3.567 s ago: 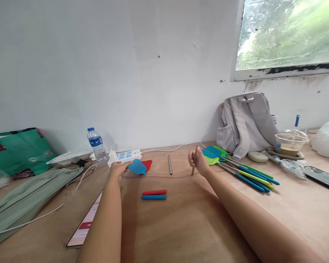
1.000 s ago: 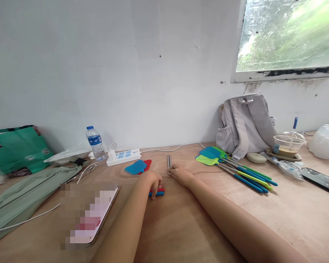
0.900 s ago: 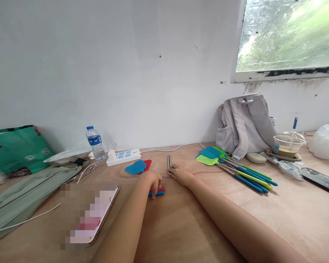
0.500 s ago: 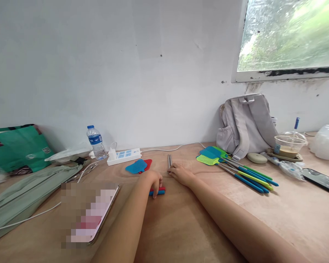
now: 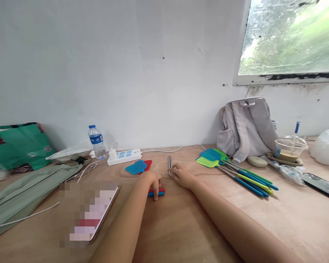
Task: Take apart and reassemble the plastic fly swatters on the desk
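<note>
My left hand point(image 5: 154, 181) bends over a blue handle point(image 5: 160, 194) and a red handle point(image 5: 161, 190) lying side by side, its fingers curled down on them. The far ends of the handles are hidden behind the hand. My right hand point(image 5: 182, 176) rests on the table with its fingers a little apart, the fingertips at the near part of some thin metal rods point(image 5: 170, 162). Beyond my left hand lie a blue fly swatter head point(image 5: 136, 167) and a red fly swatter head point(image 5: 148, 165), overlapping.
Several fly swatters point(image 5: 235, 171) lie piled on the right, before a grey backpack point(image 5: 248, 128). A lidded cup point(image 5: 290, 148) and a phone point(image 5: 323, 187) are farther right. On the left are a tablet-like screen point(image 5: 95, 215), a power strip point(image 5: 124, 156) and a water bottle point(image 5: 97, 140).
The fingers of my right hand have shifted slightly right and loosened at the metal rods. My left hand stays over the handles, which have moved a touch left and nearer.
</note>
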Available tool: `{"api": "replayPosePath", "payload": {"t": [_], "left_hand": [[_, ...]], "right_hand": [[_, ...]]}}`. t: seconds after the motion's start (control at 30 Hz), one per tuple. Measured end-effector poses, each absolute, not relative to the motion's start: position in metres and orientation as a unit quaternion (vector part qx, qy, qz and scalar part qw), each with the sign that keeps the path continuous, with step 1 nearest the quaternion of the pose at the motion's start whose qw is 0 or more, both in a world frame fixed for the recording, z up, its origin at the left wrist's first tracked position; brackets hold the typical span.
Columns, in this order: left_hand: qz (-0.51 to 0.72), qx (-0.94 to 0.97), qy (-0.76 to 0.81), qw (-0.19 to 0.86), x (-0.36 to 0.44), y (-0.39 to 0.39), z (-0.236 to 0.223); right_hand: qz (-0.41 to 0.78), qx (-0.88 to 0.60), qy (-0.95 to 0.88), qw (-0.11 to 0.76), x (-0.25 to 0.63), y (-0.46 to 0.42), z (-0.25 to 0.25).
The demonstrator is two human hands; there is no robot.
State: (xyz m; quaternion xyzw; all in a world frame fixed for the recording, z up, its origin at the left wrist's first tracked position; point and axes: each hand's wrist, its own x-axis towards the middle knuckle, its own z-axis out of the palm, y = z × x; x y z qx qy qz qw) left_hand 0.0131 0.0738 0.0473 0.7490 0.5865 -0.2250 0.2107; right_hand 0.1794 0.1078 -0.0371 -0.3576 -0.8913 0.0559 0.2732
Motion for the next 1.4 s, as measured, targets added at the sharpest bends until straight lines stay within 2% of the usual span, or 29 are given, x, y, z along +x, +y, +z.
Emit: {"api": "replayPosePath", "payload": {"t": [0.2,0.33,0.6,0.7,0.83,1.2,1.4], "left_hand": [[-0.188,0.744,0.6,0.225,0.005,0.071,0.05],[-0.128,0.758,0.608,0.198,0.001,0.066,0.059],[0.035,0.81,0.568,0.144,0.002,0.047,0.094],[0.072,0.815,0.557,0.143,0.0,0.039,0.104],[0.089,0.815,0.552,0.15,-0.007,0.033,0.111],[0.133,0.795,0.566,0.17,-0.019,0.016,0.128],[0.219,0.797,0.559,0.066,0.001,0.02,0.125]], "right_hand": [[0.026,-0.366,-0.875,0.315,0.216,0.092,-0.036],[-0.023,-0.395,-0.855,0.336,0.258,0.068,-0.039],[-0.124,-0.565,-0.75,0.321,0.356,0.065,-0.035],[-0.16,-0.656,-0.676,0.297,0.379,0.072,-0.033],[-0.144,-0.733,-0.623,0.233,0.392,0.074,-0.035],[-0.094,-0.795,-0.577,0.161,0.386,0.084,-0.036],[-0.147,-0.789,-0.578,0.149,0.383,0.086,-0.041]]}}
